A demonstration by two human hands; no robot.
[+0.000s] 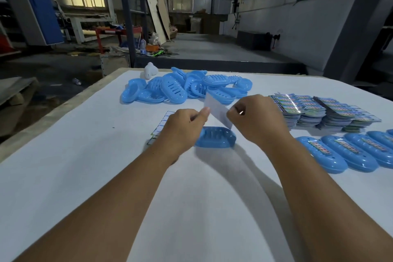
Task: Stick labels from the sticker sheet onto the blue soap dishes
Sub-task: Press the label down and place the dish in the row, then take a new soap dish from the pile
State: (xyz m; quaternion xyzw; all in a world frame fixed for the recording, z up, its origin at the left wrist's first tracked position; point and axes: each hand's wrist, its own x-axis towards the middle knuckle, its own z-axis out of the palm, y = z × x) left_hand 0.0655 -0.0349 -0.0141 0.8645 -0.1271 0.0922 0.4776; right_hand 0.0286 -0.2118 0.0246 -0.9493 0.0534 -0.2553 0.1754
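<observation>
Blue labelled dishes (348, 153) sit lower right; pile (182, 87) upper centre remains unlabelled. Left hand (182, 127) and right hand (257, 119) fingers pinch a label (217, 110) above 1 dish (215, 139).

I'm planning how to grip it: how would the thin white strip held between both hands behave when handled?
The thin white strip is probably floppy and very light: the left hand and right hand both pinch it above the single blue plastic soap dish. Its pale face looks smooth, perhaps slippery; any sticky side isn't visible.
</observation>
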